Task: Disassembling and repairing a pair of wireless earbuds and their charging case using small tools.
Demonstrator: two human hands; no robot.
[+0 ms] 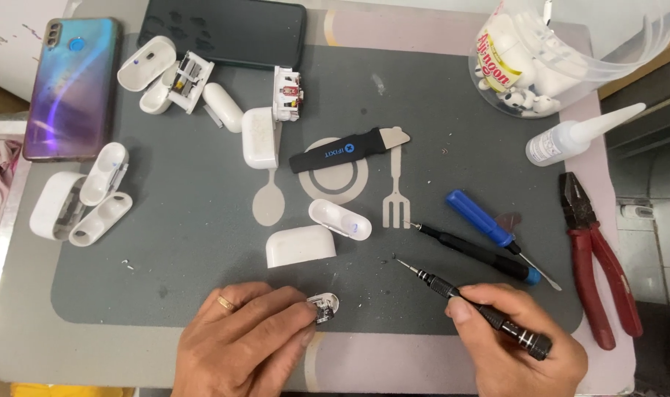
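Grey mat (203, 220) covers the table, and at its near edge the left hand (239, 342), a gold ring on one finger, pinches a small white part (324, 306) with a dark board inside against the mat, fingers closed on it. The right hand (515, 345) is wrapped round a black screwdriver (474, 309), its tip pointing up-left and apart from the part. Just beyond the left hand lies a white case shell (300, 245), with an open lid (340, 219) touching it behind. To the right lie a second black screwdriver (474, 252) and a blue-handled one (496, 235), side by side, and red pliers (599, 257) sit at the mat's right edge. Mid-mat a black pry tool (347, 150) rests across a printed plate outline. On the left is a cluster of white case halves (81, 198). Farther back, more opened cases (203, 92) show their inner frames. A glue bottle (577, 136) lies at the right, and a clear tub (570, 51) of white parts stands in the far right corner. At the far left a blue-purple phone (74, 84) lies face down, beside a dark phone (225, 33).
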